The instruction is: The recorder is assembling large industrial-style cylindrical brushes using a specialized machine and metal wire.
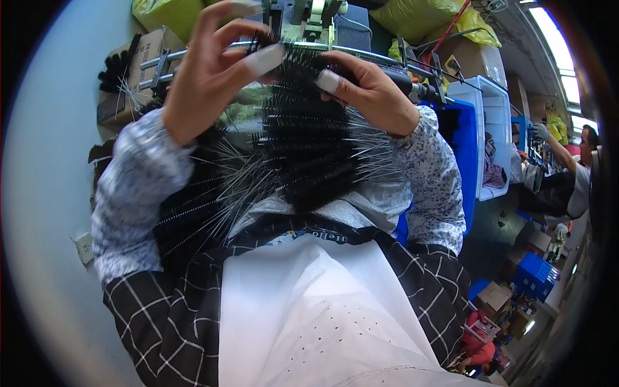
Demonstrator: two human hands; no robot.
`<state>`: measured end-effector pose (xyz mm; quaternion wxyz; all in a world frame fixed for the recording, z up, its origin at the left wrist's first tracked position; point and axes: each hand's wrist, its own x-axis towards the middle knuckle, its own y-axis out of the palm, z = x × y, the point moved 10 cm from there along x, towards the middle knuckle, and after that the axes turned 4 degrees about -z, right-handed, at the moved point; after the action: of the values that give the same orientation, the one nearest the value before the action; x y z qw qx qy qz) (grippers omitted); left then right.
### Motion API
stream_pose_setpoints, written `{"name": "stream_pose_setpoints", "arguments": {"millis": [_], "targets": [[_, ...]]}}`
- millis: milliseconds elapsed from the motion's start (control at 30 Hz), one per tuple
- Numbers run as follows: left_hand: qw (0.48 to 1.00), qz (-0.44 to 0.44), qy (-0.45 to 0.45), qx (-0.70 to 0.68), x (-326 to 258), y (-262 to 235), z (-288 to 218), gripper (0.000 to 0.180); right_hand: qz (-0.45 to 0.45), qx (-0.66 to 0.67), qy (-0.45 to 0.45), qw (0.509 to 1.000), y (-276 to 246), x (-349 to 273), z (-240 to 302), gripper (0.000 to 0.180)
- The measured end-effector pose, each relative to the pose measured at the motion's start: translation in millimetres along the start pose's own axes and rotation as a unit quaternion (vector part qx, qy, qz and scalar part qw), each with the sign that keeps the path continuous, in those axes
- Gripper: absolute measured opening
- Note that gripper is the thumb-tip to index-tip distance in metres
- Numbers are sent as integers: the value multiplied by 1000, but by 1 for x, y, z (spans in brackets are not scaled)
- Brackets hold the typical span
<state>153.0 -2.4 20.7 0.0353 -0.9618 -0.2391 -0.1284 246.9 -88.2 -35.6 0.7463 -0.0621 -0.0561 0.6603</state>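
Both my hands are raised over a pile of black twisted-wire brushes (309,148), whose bare wire stems fan out to both sides. White tape or covers wrap some fingertips on each hand. My left hand (219,74) is slightly blurred, its fingers bent and apart, with the thumb tip beside the dark bristles. On the other side my right hand (374,93) closes thumb and forefinger at the end of a black bristle brush (300,61). Just beyond my hands runs a machine (316,19) with metal rods (380,59).
More black brushes (193,213) lie at my left, near the wall. A cardboard box (145,68) stands at the far left. Blue (465,148) and white plastic bins (493,129) stand at my right. Yellow sacks (412,19) lie behind the machine. Other people (577,174) work farther right.
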Motion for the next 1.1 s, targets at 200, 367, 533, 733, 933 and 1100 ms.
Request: {"name": "stream_pose_setpoints", "arguments": {"millis": [200, 367, 533, 733, 933, 1100], "targets": [[739, 197, -224, 604, -92, -117, 51, 46, -305, -583, -8, 753, -139, -3, -50, 28], [750, 175, -301, 563, -128, -136, 54, 47, -250, -646, 99, 714, -147, 16, -78, 29], [727, 71, -224, 645, -122, -135, 23, 46, -252, -636, 87, 724, -147, 19, -80, 30], [744, 113, -222, 621, -135, -133, 38, 48, -221, -648, 90, 723, -150, 29, -92, 32], [807, 144, -266, 507, -135, -131, 51, 42, -169, -713, 90, 675, -168, 52, -120, 41], [891, 22, -360, 277, -150, -169, 47, 20, -256, -688, 145, 663, -189, 18, -104, 53]]}}
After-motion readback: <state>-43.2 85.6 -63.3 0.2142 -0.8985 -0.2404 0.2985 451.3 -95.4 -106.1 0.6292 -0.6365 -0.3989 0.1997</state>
